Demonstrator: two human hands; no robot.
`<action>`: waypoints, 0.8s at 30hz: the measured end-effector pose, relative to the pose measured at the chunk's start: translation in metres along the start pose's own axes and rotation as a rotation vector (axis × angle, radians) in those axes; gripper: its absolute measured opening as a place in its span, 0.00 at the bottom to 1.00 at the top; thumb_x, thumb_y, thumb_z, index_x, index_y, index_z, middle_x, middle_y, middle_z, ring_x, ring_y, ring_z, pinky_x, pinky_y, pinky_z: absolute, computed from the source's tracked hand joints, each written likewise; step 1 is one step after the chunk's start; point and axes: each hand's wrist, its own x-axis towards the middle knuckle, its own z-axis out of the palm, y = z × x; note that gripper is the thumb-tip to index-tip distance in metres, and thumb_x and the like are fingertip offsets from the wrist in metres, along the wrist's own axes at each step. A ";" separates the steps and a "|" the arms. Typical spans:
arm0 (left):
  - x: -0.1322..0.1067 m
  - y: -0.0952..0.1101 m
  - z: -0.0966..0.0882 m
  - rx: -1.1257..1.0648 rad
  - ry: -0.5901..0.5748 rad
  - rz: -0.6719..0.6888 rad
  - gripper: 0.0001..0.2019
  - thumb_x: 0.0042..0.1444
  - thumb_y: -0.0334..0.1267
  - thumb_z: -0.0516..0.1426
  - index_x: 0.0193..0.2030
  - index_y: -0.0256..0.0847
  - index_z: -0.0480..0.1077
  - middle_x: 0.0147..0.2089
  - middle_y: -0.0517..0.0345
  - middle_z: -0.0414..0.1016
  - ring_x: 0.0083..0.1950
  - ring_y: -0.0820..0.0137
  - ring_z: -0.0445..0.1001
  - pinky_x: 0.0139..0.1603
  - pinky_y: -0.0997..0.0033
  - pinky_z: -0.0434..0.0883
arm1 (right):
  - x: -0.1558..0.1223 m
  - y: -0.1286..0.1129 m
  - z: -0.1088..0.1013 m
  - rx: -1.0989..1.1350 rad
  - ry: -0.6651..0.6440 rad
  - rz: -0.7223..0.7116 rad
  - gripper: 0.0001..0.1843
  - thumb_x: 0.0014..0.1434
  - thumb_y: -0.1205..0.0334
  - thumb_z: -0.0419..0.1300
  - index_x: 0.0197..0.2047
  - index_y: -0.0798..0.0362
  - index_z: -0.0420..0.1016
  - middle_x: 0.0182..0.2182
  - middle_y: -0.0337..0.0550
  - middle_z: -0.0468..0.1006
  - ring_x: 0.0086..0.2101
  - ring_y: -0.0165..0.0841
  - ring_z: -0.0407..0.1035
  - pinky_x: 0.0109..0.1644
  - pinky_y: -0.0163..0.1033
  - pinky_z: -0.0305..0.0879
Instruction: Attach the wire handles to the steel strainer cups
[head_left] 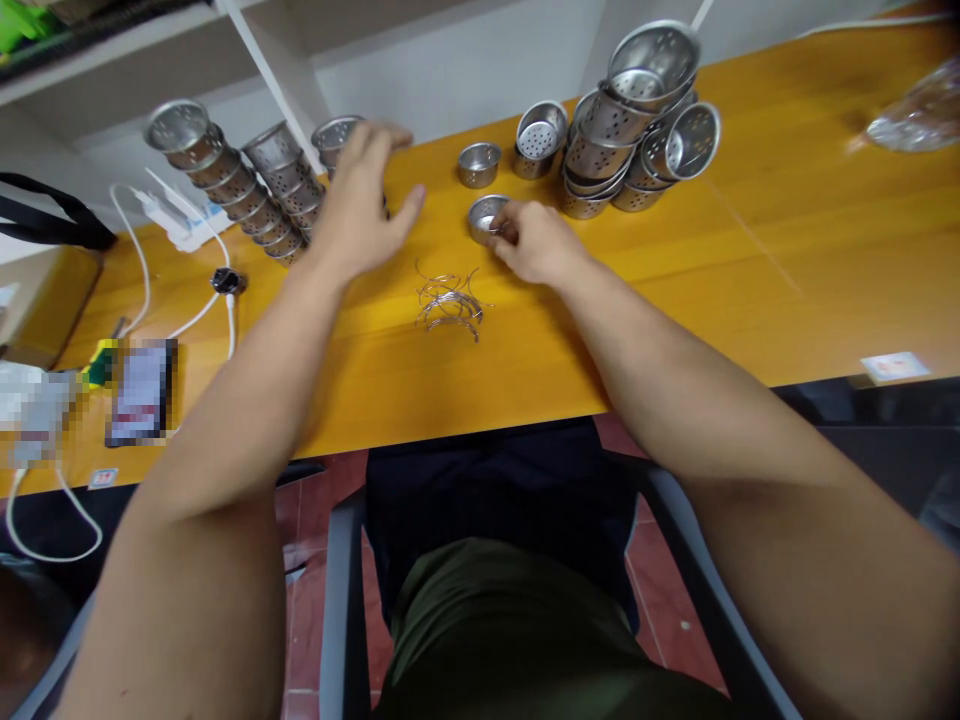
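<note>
My left hand [361,195] hovers with fingers spread over the right end of the nested rows of perforated metal cups [247,185] lying on their sides, holding nothing that I can see. My right hand [534,240] pinches the rim of a small metal cup [485,215] standing on the orange table [787,270]. A tangle of thin wire handles [448,300] lies just in front of both hands. A second small cup [478,163] stands behind the held one.
A heap of perforated metal cups [637,125] is piled at the back right, one more cup [538,135] beside it. White cables and a power strip [180,220] lie at the left, a phone [141,392] near the front edge. A clear plastic bag [919,110] sits far right.
</note>
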 end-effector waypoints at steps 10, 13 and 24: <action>-0.087 -0.023 0.086 -0.264 -0.024 -0.011 0.44 0.84 0.77 0.61 0.87 0.43 0.71 0.85 0.27 0.78 0.85 0.37 0.82 0.91 0.34 0.79 | -0.003 -0.011 0.000 0.116 -0.100 -0.095 0.21 0.82 0.43 0.83 0.45 0.44 0.81 0.29 0.45 0.81 0.39 0.53 0.83 0.55 0.59 0.86; -0.082 -0.038 0.103 -0.324 0.017 0.090 0.54 0.82 0.86 0.59 0.92 0.42 0.64 0.88 0.25 0.75 0.89 0.35 0.78 0.94 0.33 0.76 | -0.007 -0.023 -0.001 0.323 -0.125 -0.120 0.29 0.82 0.32 0.84 0.49 0.43 0.78 0.26 0.39 0.79 0.29 0.45 0.77 0.38 0.48 0.80; -0.074 -0.033 0.116 -0.351 0.073 0.202 0.58 0.78 0.89 0.64 0.97 0.53 0.61 0.88 0.34 0.76 0.90 0.32 0.78 0.96 0.30 0.72 | -0.035 -0.079 -0.004 0.813 -0.444 -0.078 0.39 0.82 0.19 0.81 0.49 0.43 0.74 0.25 0.34 0.80 0.20 0.33 0.67 0.20 0.37 0.62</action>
